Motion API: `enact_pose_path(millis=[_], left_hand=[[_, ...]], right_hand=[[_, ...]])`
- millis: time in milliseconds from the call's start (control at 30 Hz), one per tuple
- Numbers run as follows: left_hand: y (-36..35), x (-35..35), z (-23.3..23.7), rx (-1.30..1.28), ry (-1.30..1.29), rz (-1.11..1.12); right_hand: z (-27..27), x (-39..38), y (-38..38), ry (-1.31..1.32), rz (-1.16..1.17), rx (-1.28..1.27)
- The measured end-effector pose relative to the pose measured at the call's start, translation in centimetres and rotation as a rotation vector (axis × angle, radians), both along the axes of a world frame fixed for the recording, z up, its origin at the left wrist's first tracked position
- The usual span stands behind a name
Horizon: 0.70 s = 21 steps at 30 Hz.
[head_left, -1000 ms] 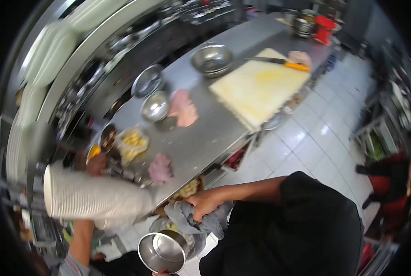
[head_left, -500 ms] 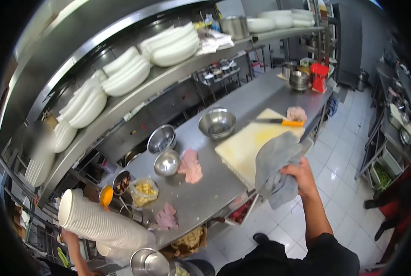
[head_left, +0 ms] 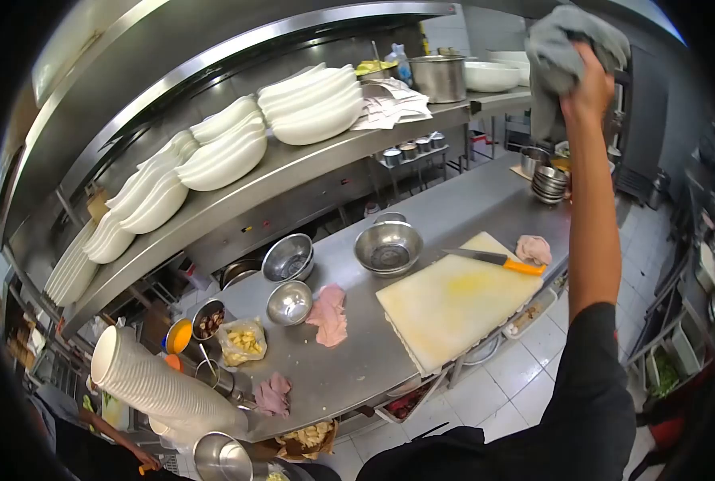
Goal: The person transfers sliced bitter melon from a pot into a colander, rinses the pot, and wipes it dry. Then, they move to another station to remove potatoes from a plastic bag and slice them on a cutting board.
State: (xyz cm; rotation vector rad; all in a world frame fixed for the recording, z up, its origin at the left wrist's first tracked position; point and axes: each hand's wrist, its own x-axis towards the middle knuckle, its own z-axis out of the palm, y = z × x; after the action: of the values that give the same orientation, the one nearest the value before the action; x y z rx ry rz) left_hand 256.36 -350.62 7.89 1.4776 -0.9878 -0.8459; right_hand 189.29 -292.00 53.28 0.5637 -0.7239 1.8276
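Observation:
Raised at the upper right, my right hand [head_left: 591, 92] is closed around a crumpled grey cloth [head_left: 561, 56], held up level with the shelf. My left hand is out of the picture. Below the raised arm lies a white cutting board [head_left: 437, 309] with yellow stains. A knife with an orange handle [head_left: 525, 267] rests across its far right corner, beside a pale pink cloth [head_left: 534, 249]. Metal bowls [head_left: 388, 247] stand beyond the board, and another pink cloth [head_left: 328, 316] lies flat on the steel counter left of it.
A shelf over the counter carries stacked white bowls [head_left: 309, 108], papers [head_left: 393, 104] and a steel pot [head_left: 439, 78]. At the counter's left end are a tall stack of white containers [head_left: 157, 381] and a bag of yellow pieces [head_left: 243, 342]. A co-worker's hand [head_left: 145, 458] shows at lower left.
My right hand has lifted the grey cloth from beside the cutting board up to shelf height. The view has shifted, and more of the board now shows.

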Motion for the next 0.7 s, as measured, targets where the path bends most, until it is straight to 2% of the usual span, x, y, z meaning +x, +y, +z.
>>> enact_pose_path(millis=[33, 67, 100, 167, 200, 233, 267, 300, 400, 433, 500, 533, 567, 600, 700], left_hand=[[-0.1, 0.2, 0.1, -0.008, 0.0, 0.019], [-0.3, 0.6, 0.3, -0.018, -0.007, 0.036], [-0.3, 1.0, 0.5, -0.03, -0.009, 0.057], [-0.4, 2.6, 0.4, -0.042, -0.034, 0.103], [-0.9, 3.6, 0.3, -0.054, -0.046, 0.126], [-1.0, 4.4, -0.2, -0.078, -0.036, 0.149], [-1.2, 4.8, -0.4, -0.127, 0.009, 0.162], [-0.9, 4.6, -0.2, -0.268, 0.15, 0.157], [-3.3, 6.1, 0.6, -0.274, 0.382, 0.091], [-2.2, 4.6, 2.8, -0.237, 0.428, 0.127], [-3.2, 5.1, 3.5, -0.25, 0.468, 0.122], [-3.4, 5.1, 4.1, -0.261, 0.49, 0.125], [-2.9, 4.5, 5.3, -0.245, 0.452, 0.138], [-5.3, 6.9, 3.1, -0.336, 0.44, 0.097], [-3.3, 6.0, 3.3, -0.322, 0.338, 0.181]], right_hand=[[2.3, -3.5, -0.1, 0.131, -0.114, -0.008], [4.1, -4.8, -0.8, 0.056, -0.053, -0.058], [5.8, -5.8, -1.5, -0.022, 0.009, -0.106], [7.8, -12.5, -0.8, -0.387, -0.103, 0.044], [8.0, -16.1, 0.2, -0.352, 0.208, 0.284], [9.5, -20.0, 2.5, -0.606, 0.422, 0.579], [9.3, -23.5, 2.8, -0.902, 0.282, 0.694], [8.6, -24.6, 2.6, -0.981, 0.198, 0.772], [6.9, -24.0, 2.6, -0.866, -0.086, 0.925], [6.8, -23.6, 2.9, -0.806, -0.179, 0.957], [5.8, -21.9, 4.2, -0.653, -0.27, 0.968], [5.1, -20.8, 5.3, -0.571, -0.259, 0.968], [3.8, -21.9, 7.7, -0.501, 0.072, 0.856], [2.1, -18.8, 8.4, -0.448, 0.149, 0.853], [-6.0, -8.7, 9.2, -0.371, 0.317, 0.976]])
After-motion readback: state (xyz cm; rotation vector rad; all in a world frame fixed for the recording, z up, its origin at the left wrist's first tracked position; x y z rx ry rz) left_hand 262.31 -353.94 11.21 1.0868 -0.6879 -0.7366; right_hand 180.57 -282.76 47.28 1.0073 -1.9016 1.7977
